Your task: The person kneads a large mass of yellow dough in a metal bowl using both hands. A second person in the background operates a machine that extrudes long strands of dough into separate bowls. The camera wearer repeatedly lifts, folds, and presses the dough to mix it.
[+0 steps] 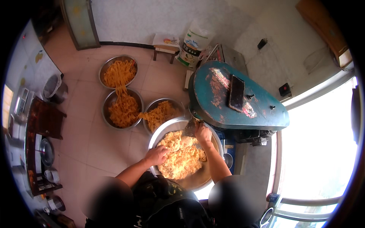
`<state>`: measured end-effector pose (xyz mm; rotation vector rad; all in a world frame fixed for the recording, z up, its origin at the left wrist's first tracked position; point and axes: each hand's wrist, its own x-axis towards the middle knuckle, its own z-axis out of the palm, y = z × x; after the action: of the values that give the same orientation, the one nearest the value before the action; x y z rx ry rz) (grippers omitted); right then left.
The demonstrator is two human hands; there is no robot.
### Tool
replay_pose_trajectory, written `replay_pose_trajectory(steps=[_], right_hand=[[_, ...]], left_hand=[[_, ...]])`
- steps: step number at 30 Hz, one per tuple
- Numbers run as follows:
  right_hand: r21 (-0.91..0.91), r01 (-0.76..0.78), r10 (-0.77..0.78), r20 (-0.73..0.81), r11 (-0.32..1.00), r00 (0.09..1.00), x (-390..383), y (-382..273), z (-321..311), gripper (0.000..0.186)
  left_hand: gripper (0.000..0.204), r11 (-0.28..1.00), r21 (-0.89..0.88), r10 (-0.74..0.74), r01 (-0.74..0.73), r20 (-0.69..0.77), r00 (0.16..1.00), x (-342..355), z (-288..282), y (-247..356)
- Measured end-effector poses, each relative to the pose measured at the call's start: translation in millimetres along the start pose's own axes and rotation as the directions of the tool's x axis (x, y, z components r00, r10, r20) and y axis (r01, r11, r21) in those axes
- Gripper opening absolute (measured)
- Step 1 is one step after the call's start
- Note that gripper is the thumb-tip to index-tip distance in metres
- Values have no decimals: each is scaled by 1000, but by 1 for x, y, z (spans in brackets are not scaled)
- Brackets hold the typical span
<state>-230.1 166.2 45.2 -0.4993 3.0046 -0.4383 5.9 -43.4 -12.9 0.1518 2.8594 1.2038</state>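
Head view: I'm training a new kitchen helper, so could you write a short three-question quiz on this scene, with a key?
1. Multiple choice. Which hand holds the scraper: A) left, B) right, C) both?
2. True or false. A phone lies on top of the green machine.
3. Count. How many smaller bowls near the big bowl hold orange strips?

Key:
1. B: the right hand holds it, while the left hand is at the left edge of the dough.
2. True.
3. Three.
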Motion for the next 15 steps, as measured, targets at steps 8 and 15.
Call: replay_pose_trajectory(steps=[8, 15], right_hand=[[-93, 20, -20, -3, 995, 1000, 7, -1, -1, 44], [-47, -45, 49, 87, 998, 995, 2, -8, -3, 46]], left_hand=[[29, 1000, -7, 0, -1, -21, 1000, 2, 3, 2], [37, 995, 95, 32, -30, -14, 999, 7, -1, 4]])
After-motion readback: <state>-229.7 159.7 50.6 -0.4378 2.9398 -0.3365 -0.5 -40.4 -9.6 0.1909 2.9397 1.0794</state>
